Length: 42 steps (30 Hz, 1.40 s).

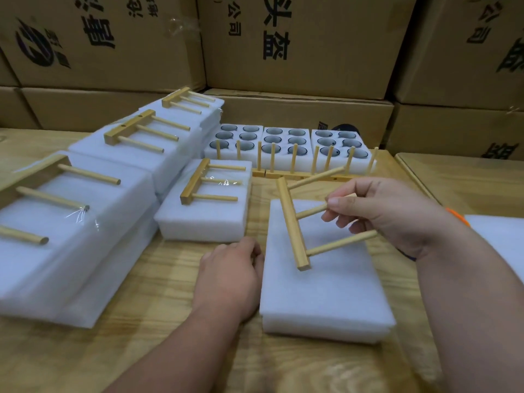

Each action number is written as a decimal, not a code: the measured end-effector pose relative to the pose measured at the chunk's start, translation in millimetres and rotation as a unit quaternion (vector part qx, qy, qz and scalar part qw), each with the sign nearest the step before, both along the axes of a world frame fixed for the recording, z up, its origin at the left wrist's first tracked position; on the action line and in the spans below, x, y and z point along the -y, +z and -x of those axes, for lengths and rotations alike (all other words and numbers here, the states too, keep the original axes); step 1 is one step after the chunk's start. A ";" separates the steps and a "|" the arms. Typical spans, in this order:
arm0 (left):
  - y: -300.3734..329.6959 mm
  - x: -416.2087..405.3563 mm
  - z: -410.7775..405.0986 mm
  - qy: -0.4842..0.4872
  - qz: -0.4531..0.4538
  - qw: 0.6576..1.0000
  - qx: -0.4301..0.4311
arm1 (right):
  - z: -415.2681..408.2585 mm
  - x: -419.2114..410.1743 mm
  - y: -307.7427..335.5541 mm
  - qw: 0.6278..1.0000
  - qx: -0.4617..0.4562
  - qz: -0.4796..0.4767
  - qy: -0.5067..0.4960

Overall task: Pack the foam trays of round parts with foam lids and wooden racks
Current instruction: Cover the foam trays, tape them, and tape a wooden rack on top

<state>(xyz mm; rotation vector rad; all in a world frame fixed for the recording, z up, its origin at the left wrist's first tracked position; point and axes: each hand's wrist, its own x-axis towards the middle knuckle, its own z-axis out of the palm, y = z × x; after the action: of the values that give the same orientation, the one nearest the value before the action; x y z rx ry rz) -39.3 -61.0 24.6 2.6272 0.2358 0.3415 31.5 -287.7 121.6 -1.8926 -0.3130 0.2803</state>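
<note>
- The right hand [377,214], right of centre in the frame, pinches the middle peg of a wooden rack [295,228] between thumb and fingers and holds it above a closed foam block [326,290].
- The rack is a long bar with three pegs. The bar runs from the upper middle of the frame down toward the lower middle; the pegs point right, toward the holding hand. The lower end of the bar looks to touch the foam, or to sit just over it; which of the two is not clear.
- The left hand [232,268], at centre, rests with curled fingers against the left edge of that foam block, seemingly steadying it; whether it truly grips the edge cannot be told.
- The foam block lies lengthwise, running away from the viewer, roughly in line with the rack's bar, so the rack probably only needs lowering flat.
- Just left, a smaller foam block [204,219] already carries a rack.
- Further left, to the frame edge, several more foam blocks [85,251] with racks lie in a row.
- In the upper middle, three open foam trays [286,154] show dark round parts [272,140] in their holes, with spare racks [300,174] standing in front.
- Everything sits on a wooden table [170,321]; cardboard boxes [283,46] fill the background.
</note>
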 end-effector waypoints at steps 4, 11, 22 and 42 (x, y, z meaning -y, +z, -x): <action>-1.8 0.4 -1.9 0.001 -0.005 1.000 0.006 | 2.4 5.9 -2.6 0.990 0.024 0.137 0.002; -2.7 1.0 -3.7 0.001 -0.006 1.000 0.010 | 6.3 5.3 0.1 0.956 0.097 0.277 0.004; -1.6 0.5 -0.7 0.004 0.004 1.000 0.004 | 5.9 -17.7 -9.2 0.937 0.169 0.304 0.036; -12.0 -7.6 -9.9 -0.025 0.027 0.999 0.027 | -13.1 51.3 3.4 0.946 0.197 0.207 -0.155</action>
<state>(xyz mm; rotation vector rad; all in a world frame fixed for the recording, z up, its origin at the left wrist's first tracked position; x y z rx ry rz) -29.4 -53.4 12.6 2.5620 0.1584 0.3819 44.6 -339.0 125.0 -2.3772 -0.2270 -0.2735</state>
